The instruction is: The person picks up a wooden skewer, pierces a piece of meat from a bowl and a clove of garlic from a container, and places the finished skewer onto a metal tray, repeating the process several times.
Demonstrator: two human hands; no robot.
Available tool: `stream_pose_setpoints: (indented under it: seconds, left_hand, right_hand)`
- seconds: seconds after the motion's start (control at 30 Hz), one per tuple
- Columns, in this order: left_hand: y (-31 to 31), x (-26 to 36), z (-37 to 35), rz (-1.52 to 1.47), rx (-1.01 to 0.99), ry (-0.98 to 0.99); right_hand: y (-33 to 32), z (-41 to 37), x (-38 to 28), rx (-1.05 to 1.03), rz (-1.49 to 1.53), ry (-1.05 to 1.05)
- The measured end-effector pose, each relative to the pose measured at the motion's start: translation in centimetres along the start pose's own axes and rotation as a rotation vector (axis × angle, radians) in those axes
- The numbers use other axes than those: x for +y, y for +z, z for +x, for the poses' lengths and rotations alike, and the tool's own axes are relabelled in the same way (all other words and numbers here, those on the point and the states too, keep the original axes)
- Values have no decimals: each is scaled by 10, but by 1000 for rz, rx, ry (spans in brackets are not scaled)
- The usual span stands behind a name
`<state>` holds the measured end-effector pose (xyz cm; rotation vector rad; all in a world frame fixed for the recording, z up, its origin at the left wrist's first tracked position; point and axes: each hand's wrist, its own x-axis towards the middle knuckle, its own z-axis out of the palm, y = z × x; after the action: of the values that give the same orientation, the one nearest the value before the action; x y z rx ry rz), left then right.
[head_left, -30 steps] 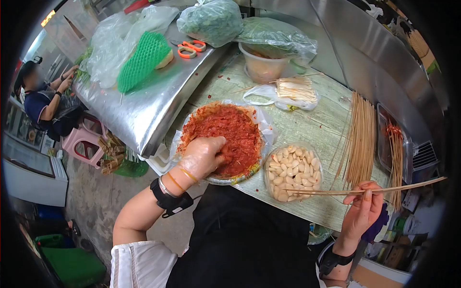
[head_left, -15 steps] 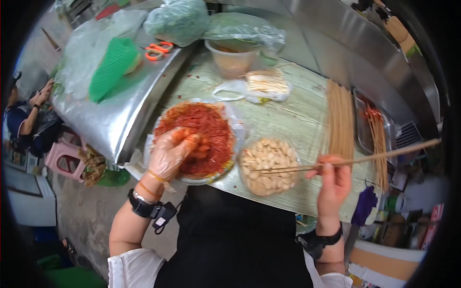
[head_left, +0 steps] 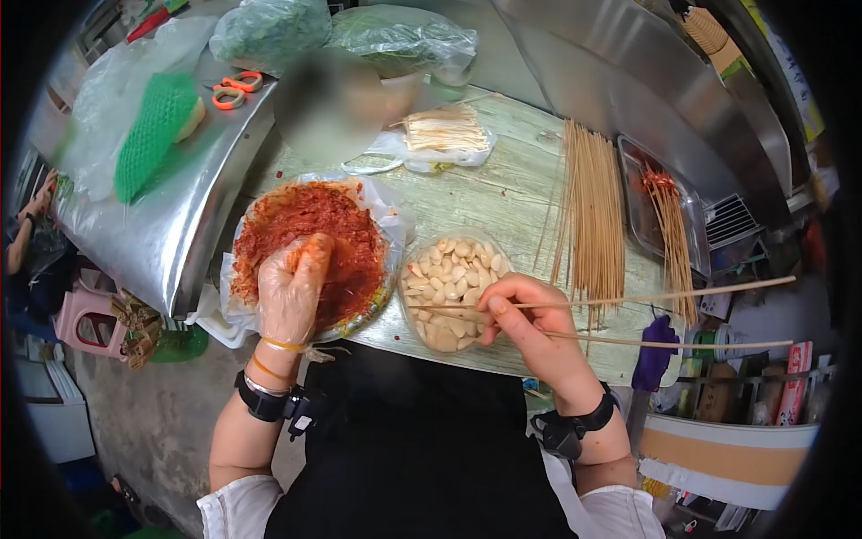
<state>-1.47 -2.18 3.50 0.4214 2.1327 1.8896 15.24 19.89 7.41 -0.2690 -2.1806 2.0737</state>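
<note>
My left hand [head_left: 294,278], in a clear, red-smeared plastic glove, reaches into a bowl lined with a plastic bag [head_left: 396,220]. Its fingers are curled together in red, sauce-coated shredded meat [head_left: 314,208]; what they hold is hidden. My bare right hand [head_left: 532,328] pinches two thin bamboo skewers [head_left: 664,295] that spread apart toward the right. Their left ends lie over a clear round bowl [head_left: 403,314] of peeled garlic cloves [head_left: 453,269], which the fingertips overlap at its right side.
Loose bamboo skewers [head_left: 594,216] lie in a bundle to the right. Beside them, a metal tray [head_left: 639,225] has skewers with red food [head_left: 660,182] on it. Enoki mushrooms [head_left: 446,128] sit on plastic at the back. Orange-handled scissors [head_left: 238,88] rest on a steel surface [head_left: 202,193].
My right hand has moved left, closer to the garlic bowl, and the skewers have fanned apart. My left hand stays in the red meat. The camera view has shifted.
</note>
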Motion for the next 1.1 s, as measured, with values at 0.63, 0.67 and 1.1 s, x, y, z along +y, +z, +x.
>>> stream_pose_setpoints:
  seconds: [0.63, 0.67, 1.1]
  left_hand:
    - [21, -4, -12, -2, 33, 65]
    - [22, -4, -12, -3, 37, 67]
    - [23, -5, -14, -9, 55, 111]
  right_hand:
    - [-43, -22, -28, 401, -234, -166]
    - [-41, -19, -25, 400, -206, -174]
    - [-24, -2, -20, 392, -328, -211]
